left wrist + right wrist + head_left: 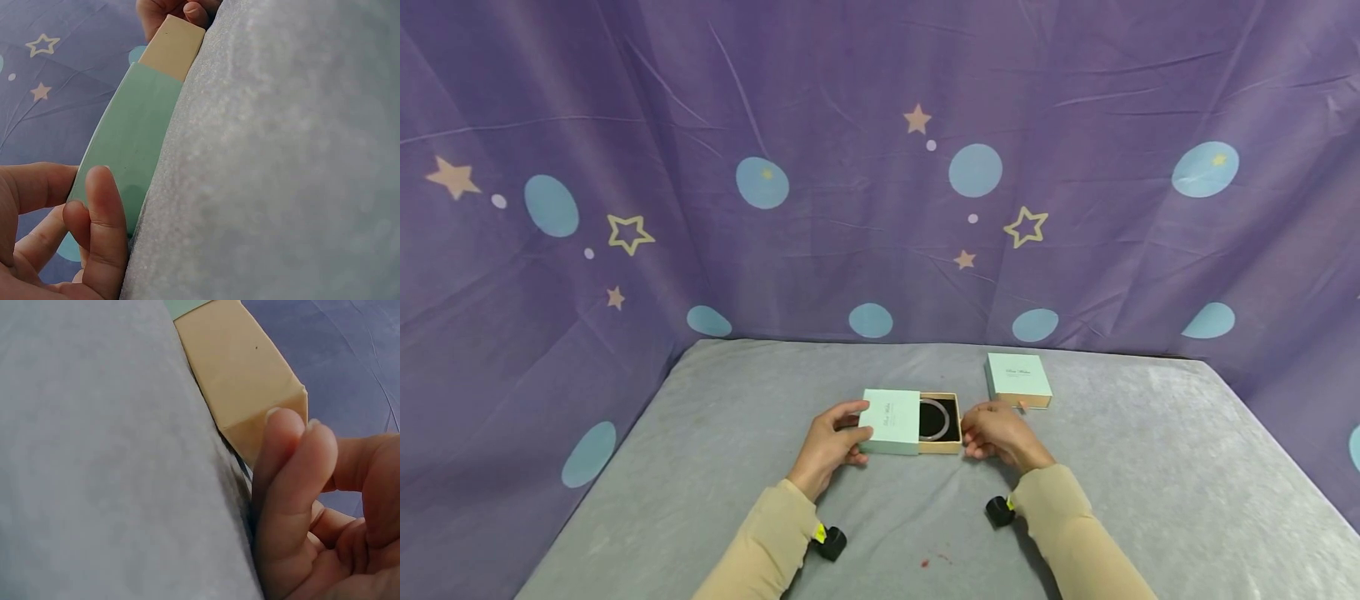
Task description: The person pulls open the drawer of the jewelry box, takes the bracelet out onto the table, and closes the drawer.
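A mint-green slide-out gift box lies on the table, its sleeve [891,419] printed with small lettering. My left hand [829,442] grips the sleeve's left end, thumb on top and fingers at the side. From the sleeve's right side a cream drawer [240,359] stands partly out. Inside it, on black lining, sits a pale bangle [945,418], its left part hidden under the sleeve. My right hand [997,433] is at the drawer's outer end with curled fingers, the fingertips [284,428] right at the end face. Whatever lies between those fingertips is hidden.
Behind my right hand stands a second mint-green box [1017,375], closed, with a small orange tab at its front. Grey cloth covers the table [700,467]. A purple curtain [850,250] with stars and blue dots hangs along the back and sides. Small red marks [925,563] show near the front.
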A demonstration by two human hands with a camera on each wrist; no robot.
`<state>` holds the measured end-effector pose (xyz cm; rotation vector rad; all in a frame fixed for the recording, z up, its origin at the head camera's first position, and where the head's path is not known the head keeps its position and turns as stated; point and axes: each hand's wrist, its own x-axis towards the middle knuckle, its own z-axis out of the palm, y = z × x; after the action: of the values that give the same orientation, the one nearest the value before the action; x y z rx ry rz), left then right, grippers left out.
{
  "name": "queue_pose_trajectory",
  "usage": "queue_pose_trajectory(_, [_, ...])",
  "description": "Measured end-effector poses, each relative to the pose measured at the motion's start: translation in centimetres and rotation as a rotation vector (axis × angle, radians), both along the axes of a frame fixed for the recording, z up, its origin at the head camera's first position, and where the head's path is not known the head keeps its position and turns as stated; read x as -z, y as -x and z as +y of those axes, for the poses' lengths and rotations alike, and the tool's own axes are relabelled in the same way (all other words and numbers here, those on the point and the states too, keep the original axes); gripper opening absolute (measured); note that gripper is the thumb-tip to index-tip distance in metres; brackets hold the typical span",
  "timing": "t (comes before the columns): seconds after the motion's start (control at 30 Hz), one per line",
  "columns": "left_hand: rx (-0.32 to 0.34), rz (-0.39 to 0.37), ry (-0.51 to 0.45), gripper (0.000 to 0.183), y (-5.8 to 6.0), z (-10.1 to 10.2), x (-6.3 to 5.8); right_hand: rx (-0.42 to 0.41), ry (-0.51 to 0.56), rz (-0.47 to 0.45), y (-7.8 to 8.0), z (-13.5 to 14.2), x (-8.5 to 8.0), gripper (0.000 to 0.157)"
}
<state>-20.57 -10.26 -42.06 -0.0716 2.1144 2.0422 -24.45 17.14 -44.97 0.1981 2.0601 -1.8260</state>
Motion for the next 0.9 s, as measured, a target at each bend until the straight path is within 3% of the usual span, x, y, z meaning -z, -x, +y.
queue_pose_trajectory(0.9, [-0.008,-0.002,0.001,0.047,0.03,0.07,-0.02,0.017,-0.045,-0.026,-0.04,0.8,0.0,0.003])
